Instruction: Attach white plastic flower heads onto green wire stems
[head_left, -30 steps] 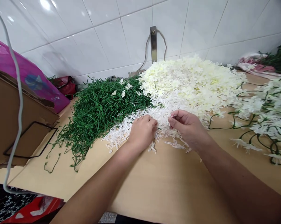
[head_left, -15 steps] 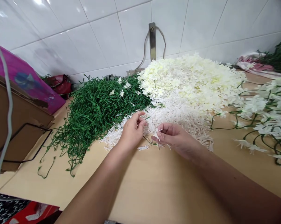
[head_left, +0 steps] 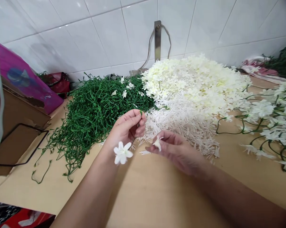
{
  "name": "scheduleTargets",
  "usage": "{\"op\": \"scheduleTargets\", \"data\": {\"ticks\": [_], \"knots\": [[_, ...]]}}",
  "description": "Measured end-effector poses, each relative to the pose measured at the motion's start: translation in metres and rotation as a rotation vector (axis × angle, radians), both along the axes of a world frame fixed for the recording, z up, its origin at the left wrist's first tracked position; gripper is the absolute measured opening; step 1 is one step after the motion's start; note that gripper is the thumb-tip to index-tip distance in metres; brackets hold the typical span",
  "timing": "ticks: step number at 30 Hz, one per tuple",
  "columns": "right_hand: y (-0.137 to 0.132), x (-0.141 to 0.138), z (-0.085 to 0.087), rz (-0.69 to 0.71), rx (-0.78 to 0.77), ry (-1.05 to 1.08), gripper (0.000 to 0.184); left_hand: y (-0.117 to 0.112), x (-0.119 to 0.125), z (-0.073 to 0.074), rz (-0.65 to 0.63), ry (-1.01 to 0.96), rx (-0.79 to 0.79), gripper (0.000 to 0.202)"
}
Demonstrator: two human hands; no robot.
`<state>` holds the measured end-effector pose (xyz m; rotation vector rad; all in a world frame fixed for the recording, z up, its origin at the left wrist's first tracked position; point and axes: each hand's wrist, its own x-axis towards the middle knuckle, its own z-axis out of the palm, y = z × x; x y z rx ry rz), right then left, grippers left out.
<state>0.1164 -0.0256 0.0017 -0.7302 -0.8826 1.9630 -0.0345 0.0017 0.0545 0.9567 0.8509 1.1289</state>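
My left hand (head_left: 130, 125) is closed in a pinch on a green artificial flower stem (head_left: 140, 112), whose tip shows above the thumb. A white artificial flower (head_left: 123, 153) hangs below that hand, over the wrist; its link to the stem is hidden by the hand. Between the thumb and fingers of my right hand (head_left: 175, 148) is a small white flower head (head_left: 158, 143). Both hands are apart, just above the table in front of a heap of thin white stamens (head_left: 181, 123).
Green stems (head_left: 97, 104) are heaped at the left, white blossoms (head_left: 192, 76) behind the stamens. Stemmed white flowers (head_left: 264, 109) lie at the right. A cardboard box (head_left: 15, 126) and a purple bag (head_left: 26, 76) stand far left. White tiles (head_left: 86, 38) form the wall behind.
My left hand has turned and closed its fingers on the stem, bringing the white flower into sight below it. My right hand stays nearly in place with its flower head.
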Motion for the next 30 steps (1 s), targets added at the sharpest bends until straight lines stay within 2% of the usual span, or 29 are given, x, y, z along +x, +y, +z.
{"op": "scheduleTargets", "data": {"ticks": [2,4,6,9,12,15,18,24,30], "knots": [[-0.005,-0.008,-0.003,0.081,0.012,-0.050,0.031,-0.004,0.002,0.003,-0.051,-0.001,-0.003,0.017],[-0.005,-0.009,-0.005,0.091,0.045,-0.098,0.031,-0.006,0.004,0.002,-0.090,0.037,0.000,0.019],[0.001,-0.002,-0.005,0.001,0.062,-0.097,0.029,-0.006,0.006,-0.003,-0.150,0.126,0.002,0.022],[0.014,0.013,-0.002,-0.208,0.035,-0.016,0.027,-0.001,0.009,-0.017,-0.249,0.327,0.003,0.027],[0.022,0.024,0.000,-0.281,0.001,0.031,0.027,0.005,0.012,-0.034,-0.256,0.431,-0.002,0.030],[0.022,0.023,0.000,-0.237,0.012,0.000,0.027,0.009,0.014,-0.046,-0.243,0.407,-0.048,0.031],[0.021,0.019,-0.003,-0.224,0.041,-0.047,0.029,0.011,0.013,-0.052,-0.236,0.343,-0.102,0.030],[0.021,0.016,-0.009,-0.230,0.115,-0.204,0.032,0.012,0.013,-0.053,-0.226,0.250,-0.134,0.027],[0.021,0.016,-0.011,-0.240,0.114,-0.185,0.031,0.011,0.013,-0.052,-0.232,0.251,-0.137,0.028]]}}
